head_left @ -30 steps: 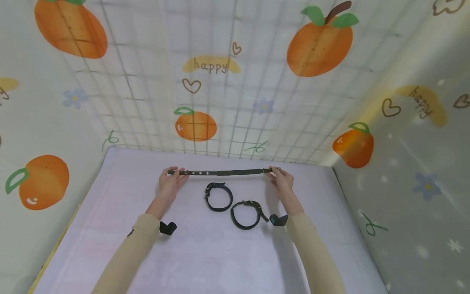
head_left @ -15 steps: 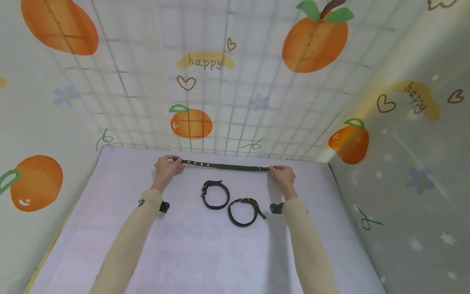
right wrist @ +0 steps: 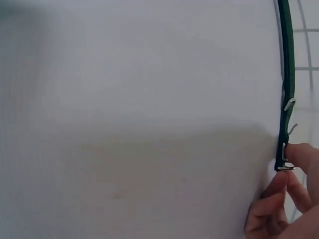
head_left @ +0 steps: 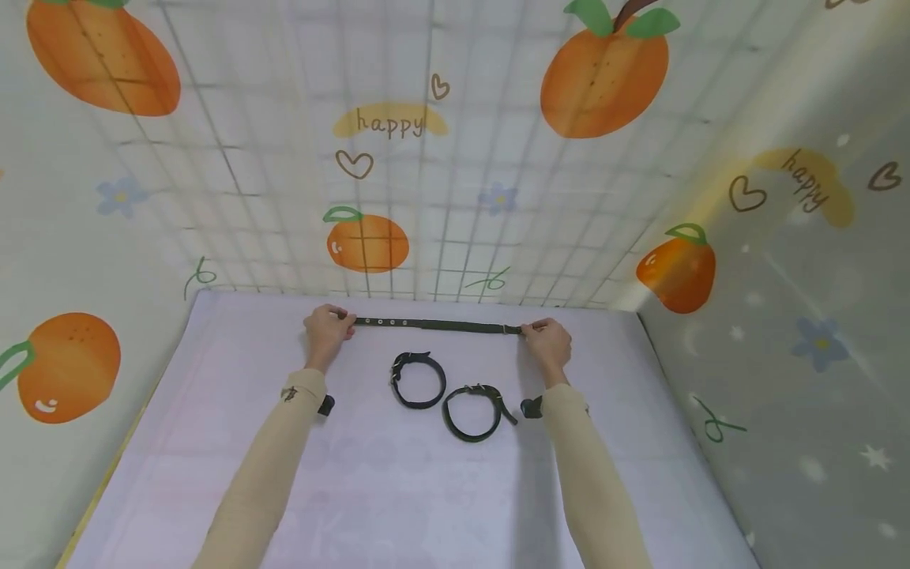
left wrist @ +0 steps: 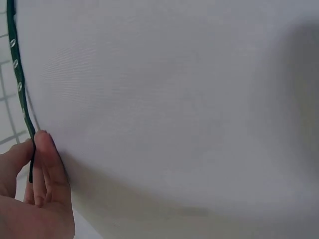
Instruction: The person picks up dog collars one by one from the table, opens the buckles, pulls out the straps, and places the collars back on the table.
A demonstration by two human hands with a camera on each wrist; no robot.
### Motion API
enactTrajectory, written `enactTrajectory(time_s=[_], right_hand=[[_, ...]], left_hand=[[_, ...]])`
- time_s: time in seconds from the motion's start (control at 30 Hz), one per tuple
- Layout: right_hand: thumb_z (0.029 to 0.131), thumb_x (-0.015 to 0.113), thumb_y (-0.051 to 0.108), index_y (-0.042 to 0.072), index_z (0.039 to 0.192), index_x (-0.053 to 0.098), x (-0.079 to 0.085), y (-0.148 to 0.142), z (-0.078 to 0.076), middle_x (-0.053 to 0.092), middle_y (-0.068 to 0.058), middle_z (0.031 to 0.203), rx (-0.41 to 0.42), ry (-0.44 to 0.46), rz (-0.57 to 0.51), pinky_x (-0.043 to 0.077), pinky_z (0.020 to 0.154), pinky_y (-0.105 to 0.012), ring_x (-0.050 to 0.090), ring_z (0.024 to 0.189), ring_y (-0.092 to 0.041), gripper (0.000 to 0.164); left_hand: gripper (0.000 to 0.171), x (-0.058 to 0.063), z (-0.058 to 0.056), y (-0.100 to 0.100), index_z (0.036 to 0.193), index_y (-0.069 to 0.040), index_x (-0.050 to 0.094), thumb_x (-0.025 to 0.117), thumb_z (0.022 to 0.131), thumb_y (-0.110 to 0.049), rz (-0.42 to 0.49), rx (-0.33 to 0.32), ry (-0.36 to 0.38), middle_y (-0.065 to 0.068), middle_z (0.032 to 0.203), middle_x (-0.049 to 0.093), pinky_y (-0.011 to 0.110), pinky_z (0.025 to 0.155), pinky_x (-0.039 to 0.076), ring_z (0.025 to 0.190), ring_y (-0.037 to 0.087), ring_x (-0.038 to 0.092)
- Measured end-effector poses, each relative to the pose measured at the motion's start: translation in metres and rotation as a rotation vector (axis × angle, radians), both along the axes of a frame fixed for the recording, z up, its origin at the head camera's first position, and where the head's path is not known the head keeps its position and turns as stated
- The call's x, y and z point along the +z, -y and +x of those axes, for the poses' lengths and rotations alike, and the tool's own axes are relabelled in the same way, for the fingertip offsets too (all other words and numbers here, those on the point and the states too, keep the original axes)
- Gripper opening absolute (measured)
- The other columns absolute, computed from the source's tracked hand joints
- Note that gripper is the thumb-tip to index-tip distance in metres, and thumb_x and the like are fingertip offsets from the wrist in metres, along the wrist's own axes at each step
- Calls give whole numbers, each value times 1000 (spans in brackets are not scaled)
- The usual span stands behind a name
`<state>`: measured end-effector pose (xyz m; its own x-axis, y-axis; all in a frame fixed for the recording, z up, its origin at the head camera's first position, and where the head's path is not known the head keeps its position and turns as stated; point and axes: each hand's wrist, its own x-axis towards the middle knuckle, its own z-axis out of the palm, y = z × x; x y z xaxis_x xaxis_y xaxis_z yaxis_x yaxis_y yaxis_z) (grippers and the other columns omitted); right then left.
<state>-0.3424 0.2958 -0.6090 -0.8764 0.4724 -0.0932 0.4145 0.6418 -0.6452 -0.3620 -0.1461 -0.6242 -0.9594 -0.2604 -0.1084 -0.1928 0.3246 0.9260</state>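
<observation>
A dark green collar [head_left: 455, 325] with metal eyelets stretches out nearly straight between my two hands, close to the table's back edge. My left hand [head_left: 329, 328] pinches its eyelet end between thumb and fingers; in the left wrist view the collar's tip [left wrist: 32, 172] pokes out below the fingertips. At the other end my right hand [head_left: 549, 346] pinches the collar by its metal buckle [right wrist: 286, 168]. Two more dark collars lie buckled into loops on the table between my arms: one collar [head_left: 419, 381] to the left, the other collar [head_left: 472, 413] nearer me, its loose tail pointing right.
The table [head_left: 398, 490] has a pale lilac cover. Behind it rises a wire grid under a sheet [head_left: 455, 190] printed with oranges, and similar sheets hang at both sides. A small black wrist camera [head_left: 532, 408] sits at the right cuff, another at the left.
Both hands have moved the stretched collar away from me, toward the back edge. Its left end rose and then came slightly back down. The two looped collars stay put.
</observation>
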Motion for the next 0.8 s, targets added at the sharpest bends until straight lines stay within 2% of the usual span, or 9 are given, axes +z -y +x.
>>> enactTrajectory(time_s=[0.07,0.23,0.37,0.5,0.63,0.8], right_hand=[[105,68,39,6,126,71,-1,0,0,76,-18,127,8,11,21,54,93,-51,70,111,-38,38],[106,63,45,7,135,64,-1,-3,1,71,-19,139,42,58,49,52,100,-53,67,121,-40,48],[105,63,46,4,137,61,7,-5,8,67,-22,143,63,69,33,50,103,-54,64,125,-43,53],[105,64,47,3,139,58,15,-6,14,66,-24,141,76,85,8,49,103,-53,63,122,-43,55],[106,63,49,4,140,57,17,-6,14,67,-23,139,92,108,12,49,98,-48,65,117,-40,56],[106,63,48,4,140,58,14,-5,9,68,-23,138,95,102,23,50,95,-48,66,113,-39,56]], left_hand=[[27,0,1,-2,118,4,68,78,99,-13,-44,2,-12,22,90,81,18,54,57,58,8,71],[25,5,5,-7,115,3,67,78,99,-12,-94,27,-30,24,93,80,17,53,52,61,12,71],[26,6,8,-11,116,1,65,79,99,-13,-134,35,-20,22,93,80,18,56,51,64,14,71],[26,5,8,-13,115,-2,64,80,99,-16,-158,53,-5,19,90,80,21,58,50,64,14,70],[25,5,9,-14,112,-2,65,79,99,-17,-164,66,-14,19,91,80,22,59,50,67,18,71],[20,2,13,-15,109,1,68,76,101,-15,-205,69,-75,22,96,80,24,64,50,78,29,77]])
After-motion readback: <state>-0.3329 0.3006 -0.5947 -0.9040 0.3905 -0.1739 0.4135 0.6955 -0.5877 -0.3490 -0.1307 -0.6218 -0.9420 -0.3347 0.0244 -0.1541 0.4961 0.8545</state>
